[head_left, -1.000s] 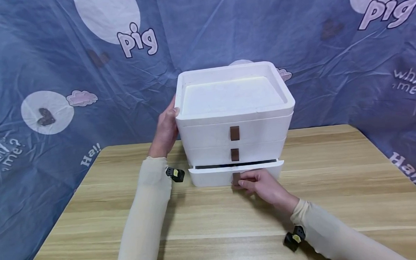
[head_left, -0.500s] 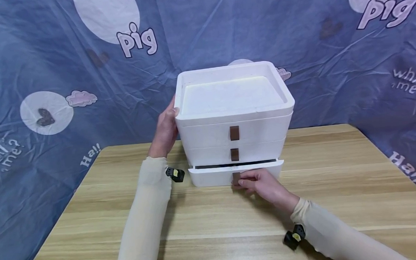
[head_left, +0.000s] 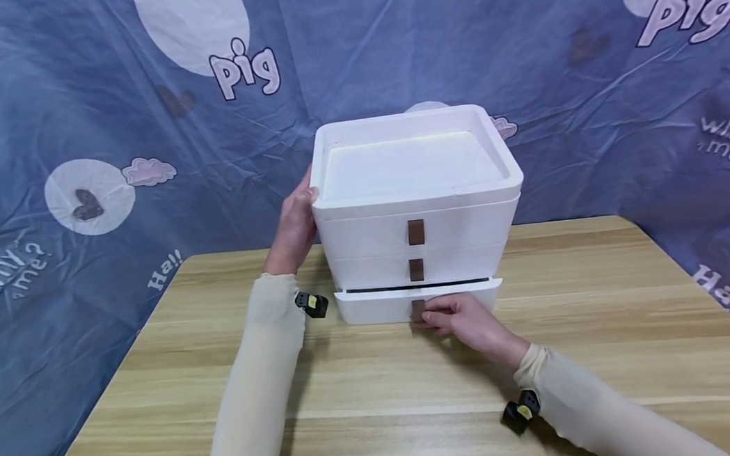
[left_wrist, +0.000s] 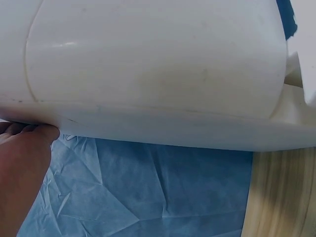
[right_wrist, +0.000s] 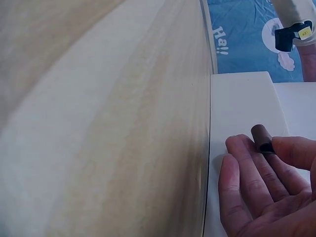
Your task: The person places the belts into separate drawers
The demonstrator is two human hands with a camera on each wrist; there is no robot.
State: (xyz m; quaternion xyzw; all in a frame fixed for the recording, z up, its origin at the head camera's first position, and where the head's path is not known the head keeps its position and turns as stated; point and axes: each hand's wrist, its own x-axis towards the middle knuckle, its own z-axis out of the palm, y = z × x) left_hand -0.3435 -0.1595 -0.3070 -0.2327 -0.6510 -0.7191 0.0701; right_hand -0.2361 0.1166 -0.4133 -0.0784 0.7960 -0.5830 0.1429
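Note:
A white drawer unit (head_left: pixel 366 238) with a shallow tray top stands towards the back of the table, brown pull tabs down its front. Its bottom drawer (head_left: pixel 373 310) sticks out slightly, leaving a thin dark gap above. My right hand (head_left: pixel 474 326) pinches that drawer's brown tab (right_wrist: pixel 260 137) between thumb and forefinger; the other fingers lie near the white front in the right wrist view. Against the unit's left side rests my left hand (head_left: pixel 292 225), its thumb on the front corner below the rim. The left wrist view shows this hand (left_wrist: pixel 22 168) at the white side wall, fingertips partly hidden.
The unit stands on a wood-grain table (head_left: pixel 375 395). Close behind hangs a blue printed cloth (head_left: pixel 342 55) that also covers both sides. Each sleeved wrist carries a small black camera, one at the left wrist (head_left: pixel 312 304) and one at the right wrist (head_left: pixel 520 412).
The dark gap above the bottom drawer has become a little narrower. Both hands keep their places on the unit, and the head view has shifted slightly.

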